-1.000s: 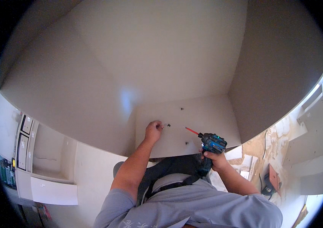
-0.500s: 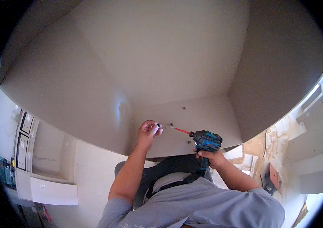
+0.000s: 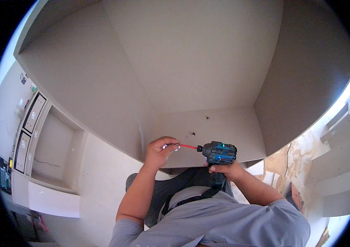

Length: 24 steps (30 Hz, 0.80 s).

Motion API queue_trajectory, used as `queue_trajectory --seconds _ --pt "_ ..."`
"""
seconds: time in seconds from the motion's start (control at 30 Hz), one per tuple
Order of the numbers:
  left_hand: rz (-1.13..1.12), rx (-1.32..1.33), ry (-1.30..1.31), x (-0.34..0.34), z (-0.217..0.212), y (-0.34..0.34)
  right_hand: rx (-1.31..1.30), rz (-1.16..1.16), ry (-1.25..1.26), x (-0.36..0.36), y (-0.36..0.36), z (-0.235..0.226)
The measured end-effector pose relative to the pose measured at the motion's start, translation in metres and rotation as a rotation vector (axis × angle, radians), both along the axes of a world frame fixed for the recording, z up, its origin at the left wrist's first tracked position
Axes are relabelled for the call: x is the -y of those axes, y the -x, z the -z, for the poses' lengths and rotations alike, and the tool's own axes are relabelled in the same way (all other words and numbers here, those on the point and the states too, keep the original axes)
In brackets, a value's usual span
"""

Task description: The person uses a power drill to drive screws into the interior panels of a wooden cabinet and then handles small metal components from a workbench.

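Note:
My right hand grips a blue and black cordless driver with a red bit pointing left. My left hand is closed on a small silvery screw held at the tip of the bit. Both hands are raised in front of the bottom panel of a beige cabinet box. On that panel lie a small dark screw and another small fitting.
The cabinet box has a left wall, back panel and right wall. Lower cabinets with drawers stand at the left. Board offcuts and debris lie on the floor at the right.
My left hand has come back from the bottom panel toward me with a screw. The driver has swung left, so the bit tip now meets my left fingers.

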<state>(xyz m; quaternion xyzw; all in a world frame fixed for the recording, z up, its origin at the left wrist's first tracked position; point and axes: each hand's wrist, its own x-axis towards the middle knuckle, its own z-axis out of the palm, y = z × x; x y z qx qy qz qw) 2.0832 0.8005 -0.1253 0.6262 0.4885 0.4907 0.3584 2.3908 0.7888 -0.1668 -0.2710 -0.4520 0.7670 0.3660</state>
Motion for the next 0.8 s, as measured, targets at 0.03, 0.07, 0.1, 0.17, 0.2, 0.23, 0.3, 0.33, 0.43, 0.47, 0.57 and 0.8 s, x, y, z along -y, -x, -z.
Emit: queue_trajectory --seconds 0.03,0.07,0.1,0.17,0.2,0.23,0.3,0.33,0.43,0.47,0.57,0.8 --pt "0.010 -0.028 -0.027 0.000 -0.003 0.000 -0.011 0.007 0.008 0.000 0.001 -0.002" --pt "0.011 -0.048 -0.061 0.002 -0.006 0.001 -0.027 0.011 0.014 0.001 0.003 -0.004" --pt "0.012 -0.070 -0.094 0.004 -0.010 0.001 -0.044 0.015 0.019 0.003 0.004 -0.006" --pt "0.023 -0.124 -0.158 0.005 -0.019 -0.001 -0.094 -0.006 0.041 0.003 0.003 -0.003" --pt "0.032 -0.157 -0.189 0.004 -0.026 -0.003 -0.119 -0.015 0.052 0.002 0.002 -0.001" --pt "0.041 -0.190 -0.220 0.004 -0.033 -0.006 -0.151 -0.030 0.036 0.001 0.001 0.001" --pt "0.037 -0.228 -0.290 0.004 -0.045 -0.009 -0.217 -0.062 0.002 0.000 0.004 -0.001" --pt "0.035 -0.247 -0.326 0.005 -0.052 -0.010 -0.211 -0.047 -0.001 -0.001 0.004 -0.003" --pt "0.016 -0.331 -0.316 0.007 -0.070 -0.011 -0.212 -0.026 -0.008 0.002 0.009 -0.013" --pt "0.015 -0.332 -0.330 0.009 -0.073 -0.011 -0.226 -0.032 -0.020 0.002 0.011 -0.016" --pt "0.014 -0.339 -0.369 0.014 -0.081 -0.012 -0.244 -0.049 -0.053 0.003 0.012 -0.018" --pt "0.045 -0.203 -0.310 0.019 -0.103 -0.013 -0.342 -0.050 0.043 0.006 0.027 -0.029"
